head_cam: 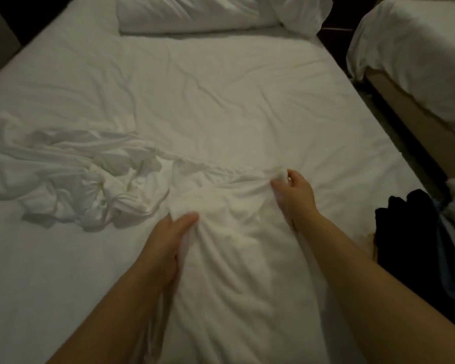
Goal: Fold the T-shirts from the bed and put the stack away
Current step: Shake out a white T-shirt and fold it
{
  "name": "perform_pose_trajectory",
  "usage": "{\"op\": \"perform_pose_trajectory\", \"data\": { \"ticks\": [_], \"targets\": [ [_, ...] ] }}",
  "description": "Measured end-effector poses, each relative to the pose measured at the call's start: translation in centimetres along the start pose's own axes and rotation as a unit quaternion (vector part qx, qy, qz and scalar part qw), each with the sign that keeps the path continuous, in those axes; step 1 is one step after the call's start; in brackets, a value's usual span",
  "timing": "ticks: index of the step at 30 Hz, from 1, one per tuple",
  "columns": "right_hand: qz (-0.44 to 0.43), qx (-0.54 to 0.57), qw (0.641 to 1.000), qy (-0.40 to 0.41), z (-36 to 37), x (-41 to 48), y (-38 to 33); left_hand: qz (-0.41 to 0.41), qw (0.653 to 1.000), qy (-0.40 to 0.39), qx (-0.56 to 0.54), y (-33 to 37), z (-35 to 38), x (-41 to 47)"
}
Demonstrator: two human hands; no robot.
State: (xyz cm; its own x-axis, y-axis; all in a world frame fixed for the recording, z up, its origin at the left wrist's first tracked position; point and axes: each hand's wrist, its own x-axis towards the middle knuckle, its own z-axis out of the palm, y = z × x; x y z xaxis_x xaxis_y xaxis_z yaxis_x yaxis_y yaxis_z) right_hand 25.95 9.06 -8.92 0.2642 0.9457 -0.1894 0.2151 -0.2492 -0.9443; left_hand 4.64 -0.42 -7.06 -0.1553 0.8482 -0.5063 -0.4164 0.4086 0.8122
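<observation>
A white T-shirt (237, 237) lies rumpled on the bed (221, 88) just below the middle of the view and runs down toward 6 o'clock between the two forearms. The left hand (172, 232) grips a bunched fold at the shirt's left edge, with the thumb lying across the top of the cloth and the fingers tucked under it. The right hand (296, 193), a little toward 2 o'clock from the left one, pinches a small wad of the same shirt between thumb and fingertips, its wrist raised off the sheet. The cloth is drawn into creases between the two grips.

At 9 o'clock a heap of more white T-shirts (84, 185) sits crumpled on the sheet, just beside the held shirt; where one garment ends and the next begins is hard to tell. Two white pillows (189, 14) lie at 12 o'clock at the head of the bed. A second bed (418, 48) with white bedding stands at 2 o'clock, apart from the first. At 4 o'clock dark clothing (410, 232) hangs over the bed's right edge
</observation>
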Motion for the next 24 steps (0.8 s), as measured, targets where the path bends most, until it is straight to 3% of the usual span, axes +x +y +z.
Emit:
{"op": "perform_pose_trajectory", "data": {
  "ticks": [3,5,8,11,16,22,24],
  "targets": [
    [-0.034,0.039,0.999,0.009,0.2,0.6,-1.6,-0.053,0.994,-0.039,-0.084,1.4,0.7,0.9],
    [0.001,0.022,1.0,-0.005,0.3,0.8,-1.2,-0.105,0.991,-0.044,-0.07,0.7,0.1,1.7],
    [0.072,0.044,0.995,-0.053,-0.1,0.3,0.4,-0.119,0.99,-0.064,-0.029,-0.4,-1.2,1.8],
    [0.076,0.033,0.994,-0.066,-1.3,-1.2,1.1,-0.097,0.992,-0.082,0.016,-1.5,-2.2,0.5],
    [0.024,-0.062,0.996,-0.061,-4.3,-7.9,2.9,0.006,0.991,0.007,0.137,-3.9,-3.1,-2.8],
    [0.048,0.029,0.987,-0.153,-6.2,-15.1,5.2,0.086,0.953,-0.094,0.274,-6.0,-5.9,-7.2],
    [0.062,0.001,0.983,-0.172,-6.6,-16.9,5.5,0.085,0.936,-0.1,0.328,-6.4,-7.1,-8.6]
  ]
}}
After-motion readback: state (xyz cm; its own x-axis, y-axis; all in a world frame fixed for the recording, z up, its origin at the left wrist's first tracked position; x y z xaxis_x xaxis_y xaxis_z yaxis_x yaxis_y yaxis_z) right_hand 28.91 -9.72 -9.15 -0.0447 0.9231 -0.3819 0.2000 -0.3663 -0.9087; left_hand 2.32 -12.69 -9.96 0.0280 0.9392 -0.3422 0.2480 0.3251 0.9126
